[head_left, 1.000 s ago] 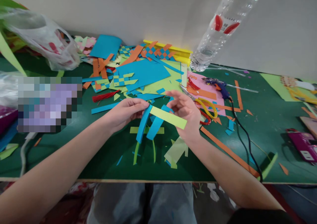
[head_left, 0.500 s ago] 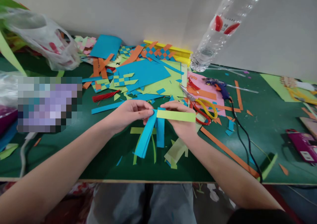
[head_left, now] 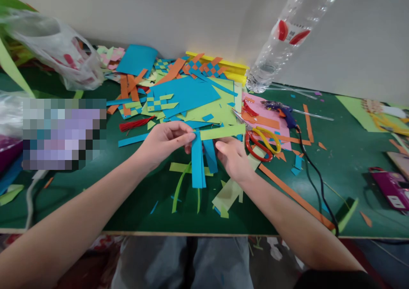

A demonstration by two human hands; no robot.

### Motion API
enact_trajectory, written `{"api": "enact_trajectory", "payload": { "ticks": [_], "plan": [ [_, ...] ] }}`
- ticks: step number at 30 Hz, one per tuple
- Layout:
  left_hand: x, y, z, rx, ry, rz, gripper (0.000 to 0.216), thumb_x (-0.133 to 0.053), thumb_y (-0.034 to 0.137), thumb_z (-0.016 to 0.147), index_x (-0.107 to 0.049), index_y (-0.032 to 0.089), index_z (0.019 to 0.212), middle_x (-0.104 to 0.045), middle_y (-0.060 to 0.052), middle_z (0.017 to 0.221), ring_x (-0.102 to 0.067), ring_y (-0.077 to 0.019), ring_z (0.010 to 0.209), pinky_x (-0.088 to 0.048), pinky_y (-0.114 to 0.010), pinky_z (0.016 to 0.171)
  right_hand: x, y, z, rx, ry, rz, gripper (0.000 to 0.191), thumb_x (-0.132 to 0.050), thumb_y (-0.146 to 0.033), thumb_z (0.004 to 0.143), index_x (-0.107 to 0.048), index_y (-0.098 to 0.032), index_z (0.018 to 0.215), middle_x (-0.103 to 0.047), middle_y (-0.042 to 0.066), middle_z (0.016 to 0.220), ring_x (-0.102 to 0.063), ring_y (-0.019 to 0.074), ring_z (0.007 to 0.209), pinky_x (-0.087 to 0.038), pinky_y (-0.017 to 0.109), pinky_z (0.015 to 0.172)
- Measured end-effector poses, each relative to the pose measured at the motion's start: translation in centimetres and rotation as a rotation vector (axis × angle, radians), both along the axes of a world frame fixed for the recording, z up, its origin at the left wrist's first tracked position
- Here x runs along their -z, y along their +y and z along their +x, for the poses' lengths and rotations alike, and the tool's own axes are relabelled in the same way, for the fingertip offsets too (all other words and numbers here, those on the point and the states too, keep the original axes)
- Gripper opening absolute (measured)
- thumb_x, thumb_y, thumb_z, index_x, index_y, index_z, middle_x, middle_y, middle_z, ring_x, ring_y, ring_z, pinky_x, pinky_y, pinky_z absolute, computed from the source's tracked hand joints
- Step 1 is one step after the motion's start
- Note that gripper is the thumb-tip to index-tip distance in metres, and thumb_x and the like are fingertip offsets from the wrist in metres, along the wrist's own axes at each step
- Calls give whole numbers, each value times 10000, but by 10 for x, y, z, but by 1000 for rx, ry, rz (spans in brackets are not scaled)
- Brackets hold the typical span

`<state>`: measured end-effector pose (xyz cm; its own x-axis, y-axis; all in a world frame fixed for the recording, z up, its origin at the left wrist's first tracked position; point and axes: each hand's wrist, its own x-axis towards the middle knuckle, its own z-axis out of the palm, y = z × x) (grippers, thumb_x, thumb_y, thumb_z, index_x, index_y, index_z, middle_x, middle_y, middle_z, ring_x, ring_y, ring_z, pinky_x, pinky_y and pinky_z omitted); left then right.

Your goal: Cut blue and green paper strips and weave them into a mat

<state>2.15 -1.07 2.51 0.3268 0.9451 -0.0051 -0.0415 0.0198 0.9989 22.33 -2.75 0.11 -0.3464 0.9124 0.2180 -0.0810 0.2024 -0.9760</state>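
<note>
Blue paper strips (head_left: 197, 165) hang down in front of me, with a light green paper strip (head_left: 223, 131) reaching out to the right from their top. My left hand (head_left: 171, 142) pinches the upper end of the blue strips between thumb and fingers. On the other side my right hand (head_left: 232, 155) is closed at the edge of a second blue strip (head_left: 210, 155), its thumb in front and its other fingers partly hidden. Beneath them, loose green strips (head_left: 180, 187) and a pale green piece (head_left: 227, 194) lie on the table.
Scissors (head_left: 260, 142) and a blue glue gun (head_left: 286, 114) with a black cord lie to the right. A heap of coloured paper (head_left: 188, 95) spreads behind my hands. A clear bottle (head_left: 277, 46), a plastic bag (head_left: 60, 50) and a red tassel (head_left: 136, 124) are around it.
Both hands have raised the strips slightly away from me. The hanging blue strips swung more upright. My right thumb has come in front, below the green strip, which now tilts up to the right.
</note>
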Motion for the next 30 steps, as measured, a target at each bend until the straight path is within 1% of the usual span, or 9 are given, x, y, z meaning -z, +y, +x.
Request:
{"api": "enact_trajectory", "payload": {
  "ticks": [3, 6, 10, 14, 17, 22, 26, 30],
  "plan": [
    [-1, 0, 0, -59, -10, 38, 209, -740, 361, 804, -659, 171, 833, -676, -10, 662, -618, -118, 549, -517, -240, 574, -11, 0, -2, 50, 28, -120, 317, -645, -486, 852, -723, -212, 991, -762, 34, 912, -728, 198, 807, -625, 347, 743],
    [-4, -1, 2, -105, -1, 75, 196, -745, 341, 795, -644, 174, 820, -654, 11, 626, -607, -111, 522, -507, -237, 566, -19, -1, -3, 85, 28, -149, 257, -702, -439, 816, -736, -219, 944, -768, 17, 864, -734, 173, 763, -630, 296, 677],
    [-8, -2, 3, -129, 59, 124, 169, -724, 316, 808, -631, 175, 820, -643, 15, 617, -606, -110, 520, -503, -237, 574, -19, -3, -3, 115, -6, -129, 233, -731, -410, 793, -748, -235, 945, -775, 6, 877, -734, 166, 744, -632, 294, 661],
    [-8, -4, 3, -120, 121, 152, 153, -703, 311, 820, -630, 178, 832, -657, 3, 653, -606, -111, 526, -504, -240, 571, -14, -5, -2, 164, -89, -64, 175, -709, -382, 820, -759, -229, 889, -775, 4, 862, -725, 164, 725, -624, 290, 644],
    [-9, -4, 4, -117, 154, 165, 145, -692, 305, 821, -623, 178, 823, -656, 3, 654, -604, -112, 516, -504, -243, 565, -11, -5, -1, 144, -133, -18, 188, -683, -391, 843, -764, -235, 909, -770, 2, 857, -716, 158, 726, -614, 280, 633],
    [-10, -4, 6, -106, 178, 184, 132, -678, 292, 824, -614, 177, 827, -655, 6, 662, -612, -113, 523, -508, -237, 562, -6, -4, -2, 140, -133, -4, 199, -680, -401, 846, -770, -238, 918, -768, 12, 868, -718, 163, 750, -610, 287, 658],
    [-7, -4, 5, -81, 192, 189, 140, -670, 313, 840, -625, 181, 837, -648, 6, 653, -617, -115, 532, -511, -230, 569, -7, -4, -2, 134, -131, -5, 178, -695, -384, 834, -773, -241, 907, -770, 11, 853, -725, 176, 789, -610, 302, 693],
    [-4, -4, 3, -64, 223, 190, 167, -677, 340, 837, -649, 177, 816, -639, 8, 610, -621, -121, 537, -511, -223, 573, -9, -5, -2, 118, -170, 11, 196, -688, -382, 839, -772, -224, 917, -773, 23, 857, -727, 185, 793, -605, 312, 703]
  ]
}}
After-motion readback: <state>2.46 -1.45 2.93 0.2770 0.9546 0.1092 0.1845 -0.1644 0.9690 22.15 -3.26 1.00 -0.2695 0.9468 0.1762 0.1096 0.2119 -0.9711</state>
